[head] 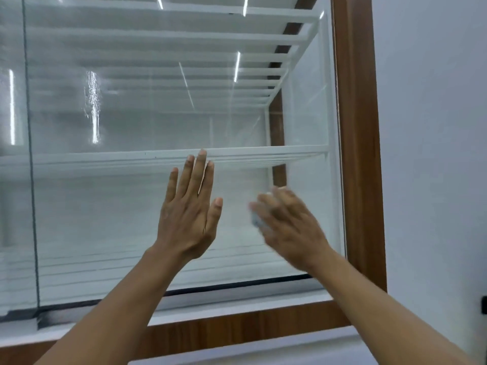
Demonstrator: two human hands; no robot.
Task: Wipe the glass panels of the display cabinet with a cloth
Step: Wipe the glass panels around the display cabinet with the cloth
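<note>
The display cabinet's glass panel (110,219) fills most of the view, set in a brown wooden frame (361,154). My left hand (189,214) lies flat against the glass with straight fingers, its fingertips level with a white shelf inside. To its right my right hand (287,225) is blurred and presses a small pale cloth (257,221) against the glass. Most of the cloth is hidden under the palm and fingers; only a pale edge shows at the left of the hand.
A dark vertical seam (33,206) separates this panel from another at far left. White shelves (105,158) sit behind the glass. A black seal (237,284) runs along the panel's bottom edge. A pale wall (434,154) lies right of the frame.
</note>
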